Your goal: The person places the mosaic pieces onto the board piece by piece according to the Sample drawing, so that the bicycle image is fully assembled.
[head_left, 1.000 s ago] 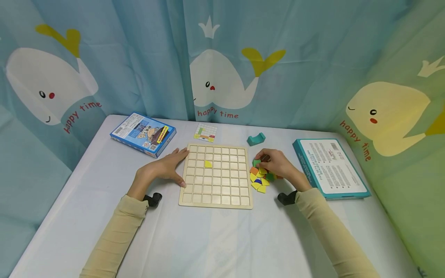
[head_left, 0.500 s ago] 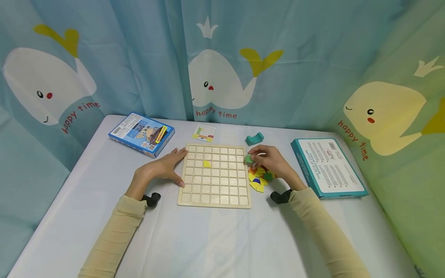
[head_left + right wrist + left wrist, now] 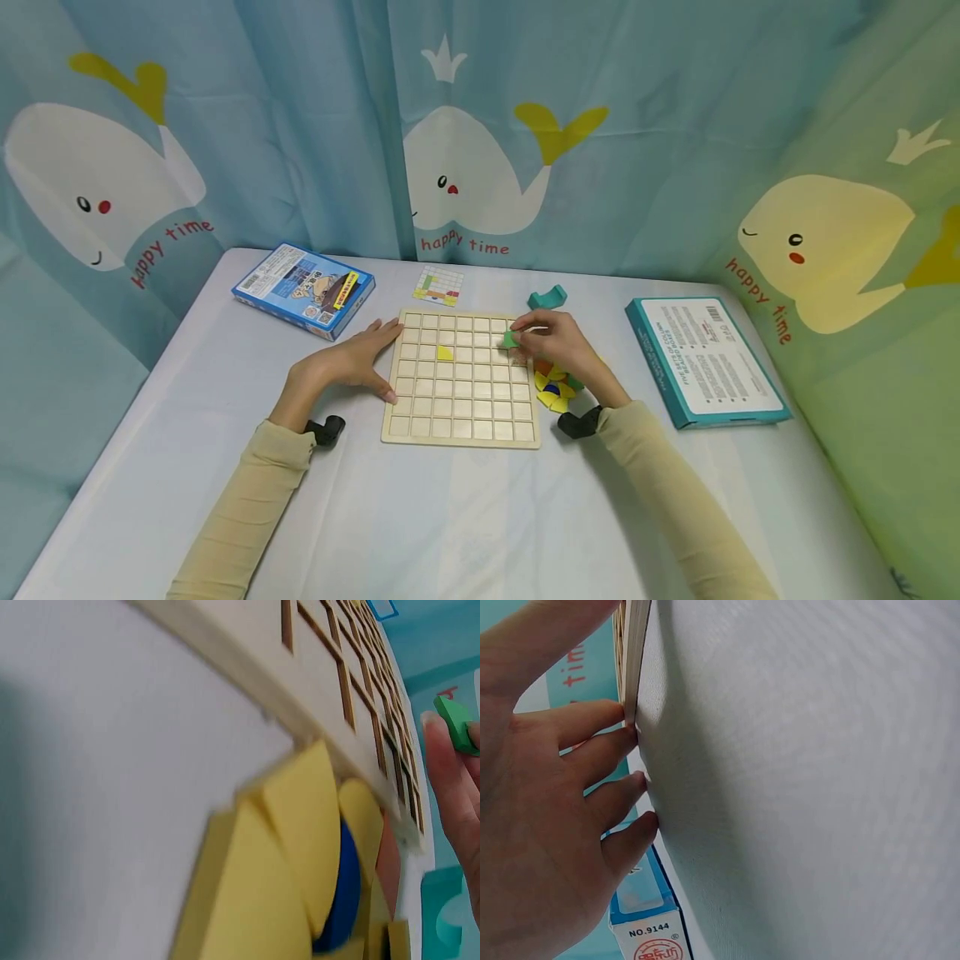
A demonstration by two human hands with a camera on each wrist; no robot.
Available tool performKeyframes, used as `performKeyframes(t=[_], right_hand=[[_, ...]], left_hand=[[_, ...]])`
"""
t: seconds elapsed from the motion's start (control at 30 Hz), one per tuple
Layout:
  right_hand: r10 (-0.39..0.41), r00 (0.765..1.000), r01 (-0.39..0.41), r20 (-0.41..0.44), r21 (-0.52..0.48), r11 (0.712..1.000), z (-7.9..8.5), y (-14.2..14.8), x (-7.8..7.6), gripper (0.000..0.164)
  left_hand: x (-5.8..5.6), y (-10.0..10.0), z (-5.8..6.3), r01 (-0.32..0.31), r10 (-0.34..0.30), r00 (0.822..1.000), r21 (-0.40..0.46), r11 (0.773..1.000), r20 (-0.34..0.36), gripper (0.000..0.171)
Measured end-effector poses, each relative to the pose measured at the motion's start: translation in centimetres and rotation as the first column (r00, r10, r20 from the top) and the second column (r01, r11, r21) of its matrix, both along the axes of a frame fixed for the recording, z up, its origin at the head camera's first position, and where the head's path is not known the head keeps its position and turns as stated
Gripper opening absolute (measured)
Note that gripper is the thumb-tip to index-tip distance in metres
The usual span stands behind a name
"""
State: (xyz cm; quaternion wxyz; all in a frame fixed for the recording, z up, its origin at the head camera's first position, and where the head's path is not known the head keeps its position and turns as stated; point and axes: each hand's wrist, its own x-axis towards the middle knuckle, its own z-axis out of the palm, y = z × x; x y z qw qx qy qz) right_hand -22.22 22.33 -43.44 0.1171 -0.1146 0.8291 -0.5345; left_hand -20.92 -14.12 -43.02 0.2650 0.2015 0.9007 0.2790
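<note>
A wooden grid board [image 3: 463, 430] lies flat in the middle of the table, with one yellow quarter-round tile [image 3: 446, 353] in a cell. My left hand [image 3: 351, 364] rests at the board's left edge, thumb and fingers spread and touching the rim. Over the board's upper right part, my right hand [image 3: 558, 343] pinches a small green tile [image 3: 511, 339] between thumb and fingers; the same green tile [image 3: 453, 724] shows raised in the right wrist view. Beside the board's right edge lies a pile of tiles [image 3: 551, 397], mostly yellow, with orange, green and blue ones, partly hidden by the right hand.
Behind the board lies a small pattern card [image 3: 438, 285] with a printed coloured grid. A teal curved block [image 3: 547, 297] stands right of it. A blue box [image 3: 303, 290] sits at the back left, a teal and white box [image 3: 707, 362] at the right.
My right hand has lifted the green tile from the pile and carried it left, over the board's upper right. The left hand has stayed at the board's edge.
</note>
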Motion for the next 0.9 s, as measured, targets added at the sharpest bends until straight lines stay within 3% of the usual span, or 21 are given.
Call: performKeyframes(t=[0.23,0.47,0.7,0.9], right_hand=[[0.021,0.999,-0.021,-0.027,0.001,1.0,0.2,-1.4,0.0,0.023],[0.05,0.998,-0.045,0.05,-0.093,0.995,0.2,-3.1,-0.1,0.027],[0.082,0.995,-0.079,0.062,-0.04,0.996,0.3,-4.5,-0.1,0.029],[0.103,0.988,-0.096,0.112,-0.062,0.993,0.4,-5.6,-0.3,0.031]], left_hand=[[0.0,0.0,-0.1,-0.001,0.001,1.0,0.009,1.0,0.0,0.12],[0.0,0.0,0.0,0.01,-0.01,1.0,0.007,1.0,-0.011,0.119],[0.1,-0.1,0.3,0.015,-0.015,1.0,0.003,1.0,-0.015,0.12],[0.1,0.0,0.3,0.015,-0.015,1.0,0.004,1.0,-0.009,0.119]])
